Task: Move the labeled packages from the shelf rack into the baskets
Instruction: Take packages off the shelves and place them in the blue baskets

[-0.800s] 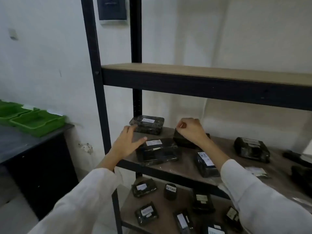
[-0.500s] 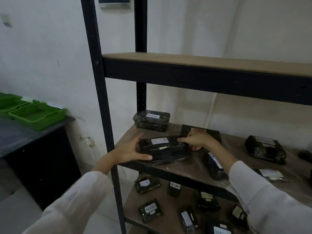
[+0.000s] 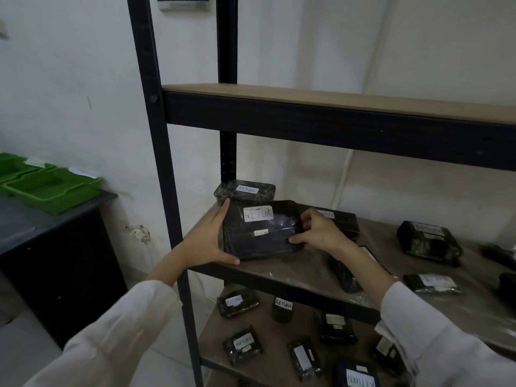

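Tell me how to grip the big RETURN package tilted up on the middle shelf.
Take the RETURN package by its two short ends, one hand from each side, as the left hand and right hand do: it is wide, flat and plastic-wrapped, probably too broad for one hand.

The person wears a long-sleeved white top, loose and soft-looking. The left sleeve (image 3: 111, 339) is wide and falls in gentle folds, ending in a plain edge partway up the forearm. The right sleeve (image 3: 441, 344) is the same pale cloth, creased, with what looks like a stitched band at the cuff (image 3: 391, 301). Beyond the sleeves the left hand (image 3: 206, 241) and right hand (image 3: 321, 233) are bare, with slim fingers (image 3: 308, 216). In this dim light the cloth reads faintly grey.
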